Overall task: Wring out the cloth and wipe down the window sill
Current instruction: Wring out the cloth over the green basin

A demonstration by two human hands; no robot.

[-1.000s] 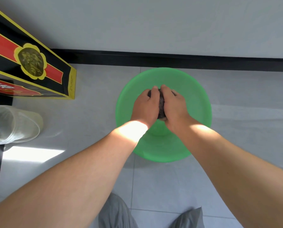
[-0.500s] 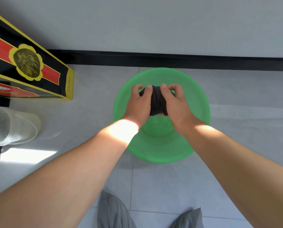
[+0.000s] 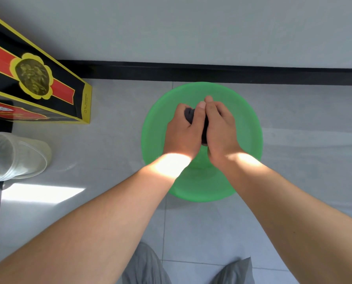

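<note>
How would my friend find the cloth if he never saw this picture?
Start at the big green basin on the grey floor. The left hand and right hand meet above its middle, and the cloth is the bunched lump gripped between them. It is the only dark grey thing there, amid bright green plastic and skin.

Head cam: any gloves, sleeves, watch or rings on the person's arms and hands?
None visible. The left hand and right hand are bare: no gloves, rings or wristbands. The left forearm and right forearm are bare to the frame edge, no sleeves in view. A sunlight patch crosses each wrist. Only clothing seen: grey trousers at the bottom.
</note>
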